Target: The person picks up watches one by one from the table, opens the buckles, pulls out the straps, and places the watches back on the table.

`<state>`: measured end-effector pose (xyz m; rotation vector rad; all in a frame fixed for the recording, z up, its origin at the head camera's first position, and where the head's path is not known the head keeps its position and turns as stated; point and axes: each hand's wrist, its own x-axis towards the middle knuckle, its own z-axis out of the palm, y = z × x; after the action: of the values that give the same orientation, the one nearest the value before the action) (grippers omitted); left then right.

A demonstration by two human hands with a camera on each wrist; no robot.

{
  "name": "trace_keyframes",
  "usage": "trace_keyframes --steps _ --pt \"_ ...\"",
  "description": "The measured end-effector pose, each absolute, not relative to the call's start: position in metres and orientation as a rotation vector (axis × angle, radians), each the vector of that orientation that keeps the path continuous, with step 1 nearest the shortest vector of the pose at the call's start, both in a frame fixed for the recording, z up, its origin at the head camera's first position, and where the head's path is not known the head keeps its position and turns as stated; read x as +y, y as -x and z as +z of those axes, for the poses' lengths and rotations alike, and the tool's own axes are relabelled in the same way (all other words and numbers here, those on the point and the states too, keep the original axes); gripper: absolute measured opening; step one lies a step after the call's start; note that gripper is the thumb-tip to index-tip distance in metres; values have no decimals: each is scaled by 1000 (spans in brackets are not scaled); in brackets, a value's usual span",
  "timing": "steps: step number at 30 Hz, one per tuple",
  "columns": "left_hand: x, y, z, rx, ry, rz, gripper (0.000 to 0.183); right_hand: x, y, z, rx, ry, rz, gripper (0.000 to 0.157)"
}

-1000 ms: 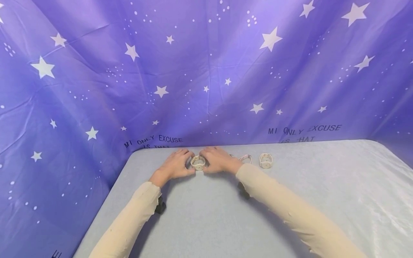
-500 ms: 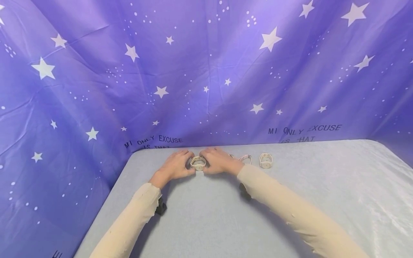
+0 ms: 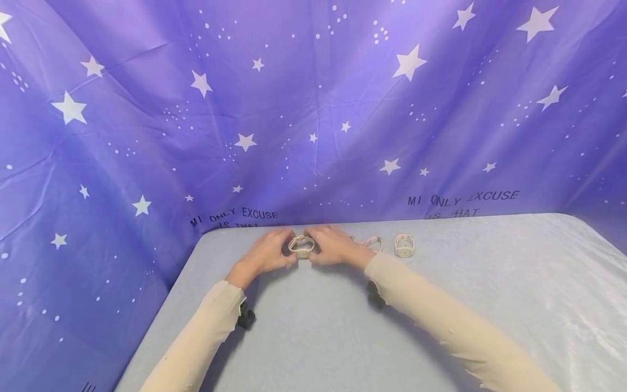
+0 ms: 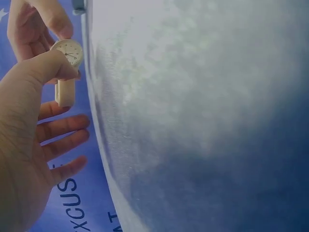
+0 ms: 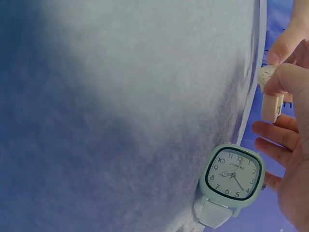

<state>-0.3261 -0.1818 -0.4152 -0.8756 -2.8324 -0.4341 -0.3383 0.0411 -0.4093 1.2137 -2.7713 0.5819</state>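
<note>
Near the table's back edge, a cream wristwatch with a round dial and looped strap is held between both hands. My left hand pinches it from the left; in the left wrist view the thumb lies at the dial's edge and the other fingers spread behind the strap. From the right my right hand pinches the same watch, its thumb beside the dial in the right wrist view. A pale green square-faced watch stands close to the right hand's little finger.
Right of the hands, a watch with a pale strap and another cream watch stand in a row on the grey cloth-covered table. A purple star-printed curtain hangs right behind the table's back edge.
Both hands keep hold of the cream watch with hardly any movement. Its strap loop looks slightly wider than a second ago. The head view has shifted a little.
</note>
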Motion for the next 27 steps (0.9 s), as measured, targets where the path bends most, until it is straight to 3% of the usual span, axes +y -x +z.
trace_keyframes --steps 10,27 --pt "-178 326 -404 -2795 884 -618 40 47 338 -402 -2742 -1147 540 58" --pt "-163 319 -379 -2732 848 -947 39 69 322 -374 -2710 -1090 772 56"
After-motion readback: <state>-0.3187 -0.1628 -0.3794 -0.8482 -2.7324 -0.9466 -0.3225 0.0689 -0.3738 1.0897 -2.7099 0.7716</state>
